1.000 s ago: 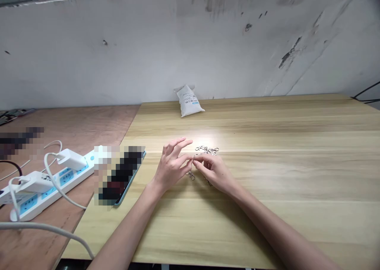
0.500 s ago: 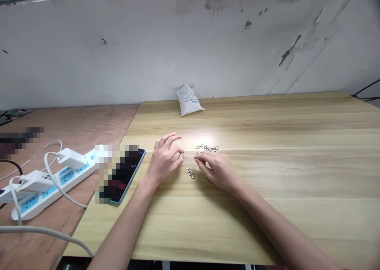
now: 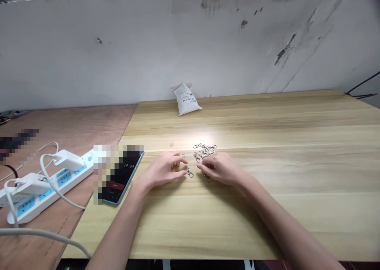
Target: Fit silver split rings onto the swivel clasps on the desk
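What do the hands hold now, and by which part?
The left hand and right hand hold nothing visible; a silver metal clasp lies between them.

We see a pale yellow worktop point(image 3: 237, 222) streaked with darker grain, silver lobster clasps point(image 3: 204, 151) near its middle, and a white power strip point(image 3: 59, 181) with sky-blue panels beyond its left edge.

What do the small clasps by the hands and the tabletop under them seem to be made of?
The swivel lobster clasps look like plated metal, perhaps nickel-plated, given their bright silvery shine; the alloy can't be told. The tabletop looks like pale wood or wood-grain laminate, with straight streaky grain and a smooth, slightly glossy finish that catches a glare spot.
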`<state>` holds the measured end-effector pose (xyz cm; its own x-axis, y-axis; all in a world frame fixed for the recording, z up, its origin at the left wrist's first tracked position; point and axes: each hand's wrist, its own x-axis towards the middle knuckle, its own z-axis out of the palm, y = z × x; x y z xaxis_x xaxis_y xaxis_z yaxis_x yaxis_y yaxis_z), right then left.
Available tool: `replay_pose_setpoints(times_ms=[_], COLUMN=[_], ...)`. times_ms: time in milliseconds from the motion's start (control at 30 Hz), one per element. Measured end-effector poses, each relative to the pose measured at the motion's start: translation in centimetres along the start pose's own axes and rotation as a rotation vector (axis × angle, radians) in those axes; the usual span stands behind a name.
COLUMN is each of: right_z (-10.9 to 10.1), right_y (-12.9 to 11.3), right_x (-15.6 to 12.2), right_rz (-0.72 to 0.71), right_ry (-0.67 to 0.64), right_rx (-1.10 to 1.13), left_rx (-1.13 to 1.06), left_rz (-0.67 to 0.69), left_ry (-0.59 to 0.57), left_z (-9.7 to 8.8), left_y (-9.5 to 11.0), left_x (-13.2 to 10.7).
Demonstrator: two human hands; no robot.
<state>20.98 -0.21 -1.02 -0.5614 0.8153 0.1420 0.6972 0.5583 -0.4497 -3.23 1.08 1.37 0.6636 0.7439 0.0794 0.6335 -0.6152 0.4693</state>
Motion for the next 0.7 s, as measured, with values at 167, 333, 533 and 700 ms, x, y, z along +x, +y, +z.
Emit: replay_pose_setpoints(times_ms=[167, 333, 533, 700], right_z=[0.2, 0.5, 1.1, 1.2], right_y=[0.3, 0.2, -0.4, -1.1], right_x=[0.1, 0.0, 0.2, 0.2], right_rz=[-0.004, 0.003, 0.009, -0.045], right_ry=[0.041, 0.114, 0.099, 0.12], right_rx=[-0.061, -0.083, 0.021, 0.199], left_rx=[0.025, 0.089, -0.081, -0.365], left_rz=[0.01, 0.074, 0.092, -0.001], left_ry=[0.0, 0.044, 0.075, 0.089], left_z=[1.0, 1.6, 1.5, 1.3], left_y=[-0.3, -0.8, -0.1, 0.7], left_x=[0.3, 0.5, 0.7, 0.8])
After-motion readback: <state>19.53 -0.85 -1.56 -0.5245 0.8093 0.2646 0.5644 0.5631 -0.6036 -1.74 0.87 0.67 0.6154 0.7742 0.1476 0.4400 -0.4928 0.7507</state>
